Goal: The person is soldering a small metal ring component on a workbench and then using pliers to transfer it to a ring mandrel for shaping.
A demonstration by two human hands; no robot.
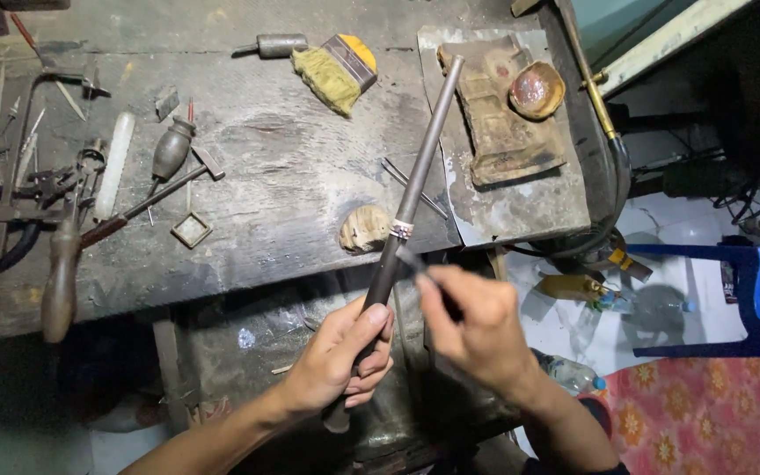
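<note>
Seen from a head-worn camera, a person works at a worn, dark wooden bench (292,202). The left hand (345,356) is wrapped tight around the lower part of a long tapered metal rod (415,176), thumb pressed along its shaft; the rod slants up and away from that hand, its far end lying over a grey slab (521,207) at the bench's right side. A small pale ring (402,230) sits around the rod, just above the left hand's thumb. The right hand (477,325), beside the left and a little higher, has its fingers bunched around a thin tool (415,264) whose tip reaches toward the rod just below the ring; whether tip and rod touch cannot be made out.

Just left of the ring, a rounded pale lump (364,229) rests at the bench's near edge. Beyond the hands, on the slab, lie a rusty brown block (494,123) and a small shallow bowl (536,90). Farther up the bench is a brush with yellowish bristles (336,75). Well to the left of the left hand, a small hammer (156,198) lies beside a square metal frame (192,230), with pliers and files (28,189) heaped further out. To the right of the right hand, off the bench, stands a blue plastic chair (754,295).
</note>
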